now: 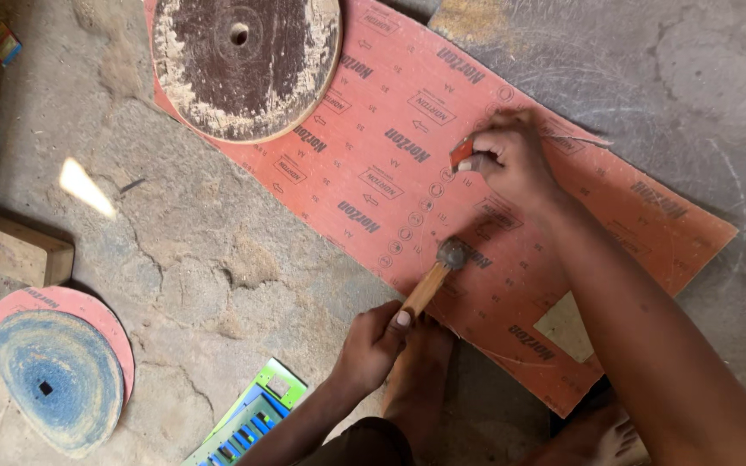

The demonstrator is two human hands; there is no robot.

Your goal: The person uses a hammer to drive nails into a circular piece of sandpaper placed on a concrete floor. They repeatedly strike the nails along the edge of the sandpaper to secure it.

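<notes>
Sandpaper sheet (407, 164), red and printed on its back, lies flat on the cracked concrete floor (218, 259). At its near edge the left hand (373, 345) has its fingers clamped around the wooden handle of a small hammer (433, 278), whose head rests on the sheet. Farther in, the right hand (511, 160) pinches a small red piece (462, 153) against the sheet. Beyond, a worn wooden disc (246, 65) overlaps the sheet's far corner.
</notes>
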